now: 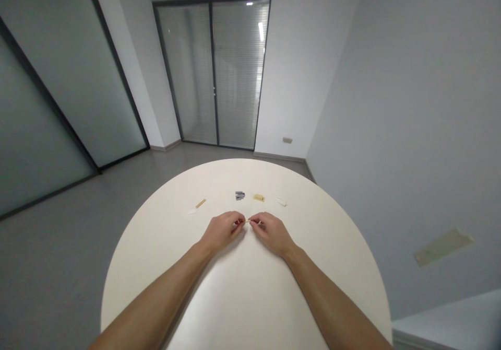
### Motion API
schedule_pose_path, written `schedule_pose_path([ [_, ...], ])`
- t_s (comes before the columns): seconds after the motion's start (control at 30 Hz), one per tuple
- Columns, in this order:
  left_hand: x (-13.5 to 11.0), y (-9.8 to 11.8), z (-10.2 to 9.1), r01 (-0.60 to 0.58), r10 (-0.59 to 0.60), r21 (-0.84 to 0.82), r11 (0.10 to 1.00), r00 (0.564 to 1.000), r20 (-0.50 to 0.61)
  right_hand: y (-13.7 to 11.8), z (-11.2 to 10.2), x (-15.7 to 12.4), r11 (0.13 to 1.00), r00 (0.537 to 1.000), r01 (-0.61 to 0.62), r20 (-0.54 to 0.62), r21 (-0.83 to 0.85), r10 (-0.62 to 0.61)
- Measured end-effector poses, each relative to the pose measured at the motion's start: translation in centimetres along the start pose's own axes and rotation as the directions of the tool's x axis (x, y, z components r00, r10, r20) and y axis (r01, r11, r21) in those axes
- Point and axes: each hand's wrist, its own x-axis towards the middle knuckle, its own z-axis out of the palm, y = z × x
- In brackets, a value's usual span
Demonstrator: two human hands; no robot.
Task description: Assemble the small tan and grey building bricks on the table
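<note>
Both hands meet over the middle of a round white table (250, 298). Between their fingertips is a small, thin, pale yellowish strip (247, 221), too small to name more exactly. My left hand (227, 228) pinches one end of it, fingers curled. At the other end, my right hand (271, 231) pinches too. Just beyond the hands lie a little stack of dark grey-blue pieces (240, 196) and a flat yellowish piece (259, 197). A narrow tan strip (201, 203) rests farther left, near a thin white piece (191, 212). Small white bits (282, 201) lie to the right.
The table's curved far edge faces a glazed door (215, 78) with blinds. Frosted glass panels (70, 78) stand at the left. A plain wall (415, 120) runs close along the right, with a strip of tape (443, 246) on it. Grey floor (58, 251) shows at the left.
</note>
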Motion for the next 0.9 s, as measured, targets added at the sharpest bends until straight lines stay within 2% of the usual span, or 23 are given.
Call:
schedule_pose_path([
  [0.5, 0.04, -0.30, 0.23, 0.016, -0.016, -0.013, 1.000, 1.000, 0.025, 0.18, -0.03, 0.00, 1.000, 1.000, 0.016, 0.020, 0.001, -0.016],
  [0.9, 0.03, -0.41, 0.33, 0.002, -0.002, -0.039, 0.999, 1.000, -0.006, 0.30, 0.08, -0.05, 1.000, 1.000, 0.020, -0.012, 0.007, -0.020],
])
